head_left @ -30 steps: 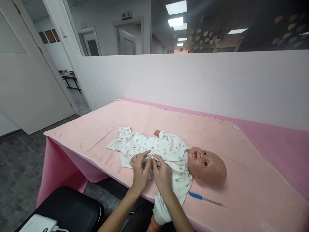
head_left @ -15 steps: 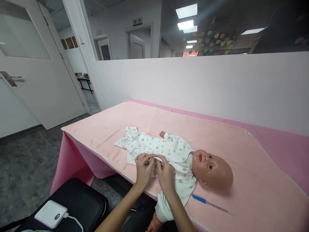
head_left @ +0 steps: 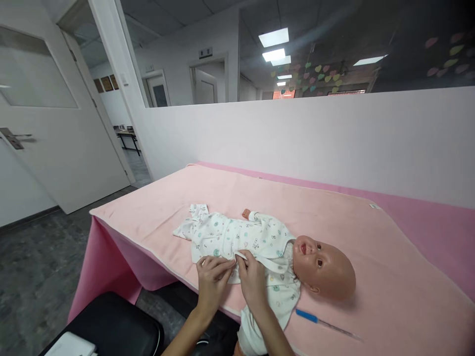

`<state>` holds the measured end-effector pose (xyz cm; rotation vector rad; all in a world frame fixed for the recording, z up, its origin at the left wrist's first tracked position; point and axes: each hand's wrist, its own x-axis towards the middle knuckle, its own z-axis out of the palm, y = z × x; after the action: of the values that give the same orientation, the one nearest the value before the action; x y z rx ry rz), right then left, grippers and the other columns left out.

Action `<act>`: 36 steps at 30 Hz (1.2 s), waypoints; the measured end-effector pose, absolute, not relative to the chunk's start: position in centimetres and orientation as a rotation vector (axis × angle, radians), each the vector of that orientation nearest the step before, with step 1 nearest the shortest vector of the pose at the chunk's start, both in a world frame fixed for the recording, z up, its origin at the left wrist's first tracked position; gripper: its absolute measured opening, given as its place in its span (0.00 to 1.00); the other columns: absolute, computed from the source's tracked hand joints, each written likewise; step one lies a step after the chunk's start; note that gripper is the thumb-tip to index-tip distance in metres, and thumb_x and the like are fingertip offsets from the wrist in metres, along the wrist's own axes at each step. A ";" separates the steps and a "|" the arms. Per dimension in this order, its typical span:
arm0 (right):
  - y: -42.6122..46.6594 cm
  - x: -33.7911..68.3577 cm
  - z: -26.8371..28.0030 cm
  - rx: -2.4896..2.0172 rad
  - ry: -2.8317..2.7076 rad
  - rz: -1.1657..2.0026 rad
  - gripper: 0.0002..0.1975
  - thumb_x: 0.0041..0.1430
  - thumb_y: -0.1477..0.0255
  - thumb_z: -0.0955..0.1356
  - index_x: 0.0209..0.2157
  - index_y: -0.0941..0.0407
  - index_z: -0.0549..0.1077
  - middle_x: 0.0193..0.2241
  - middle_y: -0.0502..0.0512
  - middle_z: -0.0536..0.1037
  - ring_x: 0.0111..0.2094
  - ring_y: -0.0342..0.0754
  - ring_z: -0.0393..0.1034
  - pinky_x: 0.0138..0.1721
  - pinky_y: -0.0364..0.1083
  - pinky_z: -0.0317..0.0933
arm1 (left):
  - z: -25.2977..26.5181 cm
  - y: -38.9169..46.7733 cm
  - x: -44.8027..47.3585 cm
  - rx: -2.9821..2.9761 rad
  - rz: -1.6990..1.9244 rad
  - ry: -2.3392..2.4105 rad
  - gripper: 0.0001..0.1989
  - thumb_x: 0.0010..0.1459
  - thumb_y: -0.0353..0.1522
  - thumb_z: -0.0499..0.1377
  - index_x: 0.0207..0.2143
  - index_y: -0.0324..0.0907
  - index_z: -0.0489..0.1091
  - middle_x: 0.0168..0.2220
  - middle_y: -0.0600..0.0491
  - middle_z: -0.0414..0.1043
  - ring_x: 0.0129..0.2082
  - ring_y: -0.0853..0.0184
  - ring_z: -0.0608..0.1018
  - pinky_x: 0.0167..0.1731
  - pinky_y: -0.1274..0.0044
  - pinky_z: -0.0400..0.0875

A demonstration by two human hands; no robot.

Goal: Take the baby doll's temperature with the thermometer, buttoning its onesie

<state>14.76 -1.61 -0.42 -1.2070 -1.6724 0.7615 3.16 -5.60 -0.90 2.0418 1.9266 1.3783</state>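
Note:
A baby doll lies on its back across the table, head to the right, dressed in a white printed baby gown. At the doll's near side, my left hand is closed, fingertips pinching the gown's edge. Just right of it, my right hand pinches the same white edge between thumb and fingers. A plain white border of the gown runs from my right fingertips toward the doll's neck. The doll's near sleeve hangs over the table edge, partly behind my right forearm.
A blue-handled thin metal tool lies near the doll's head. Pink cloth covers the table, which meets a white partition at the back. A black padded seat or case with a white device stands at lower left.
The view has tilted up a little, so everything sits lower. My hands have moved slightly apart along the gown's edge, the left one going left and flattening over the cloth.

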 end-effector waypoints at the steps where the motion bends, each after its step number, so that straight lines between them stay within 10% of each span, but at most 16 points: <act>1: -1.6 14.8 -0.4 -1.207 -1.676 0.757 0.15 0.59 0.64 0.57 0.34 0.56 0.72 0.24 0.54 0.77 0.26 0.48 0.71 0.27 0.42 0.59 | -1.0 -5.7 3.0 2.071 1.362 1.924 0.08 0.56 0.35 0.55 0.34 0.52 0.75 0.32 0.55 0.75 0.34 0.66 0.72 0.43 0.66 0.58; 29: -2.2 14.8 0.6 -1.212 -1.628 0.748 0.18 0.57 0.65 0.60 0.42 0.60 0.72 0.12 0.45 0.66 0.15 0.41 0.60 0.19 0.39 0.54 | -0.6 -4.6 2.5 1.658 1.567 1.843 0.09 0.55 0.38 0.56 0.34 0.45 0.72 0.33 0.53 0.72 0.36 0.66 0.72 0.37 0.73 0.65; 36: -7.7 22.3 0.0 -1.258 -1.505 -0.056 0.10 0.56 0.71 0.64 0.35 0.57 0.76 0.21 0.52 0.76 0.19 0.40 0.67 0.27 0.39 0.60 | 4.1 -1.0 0.1 1.612 1.804 1.983 0.09 0.54 0.35 0.54 0.37 0.44 0.71 0.37 0.51 0.70 0.36 0.66 0.70 0.30 0.77 0.66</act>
<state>22.34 -7.69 0.00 -1.2582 -1.5055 -0.0563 0.13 -1.04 4.08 1.6115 1.9830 1.8037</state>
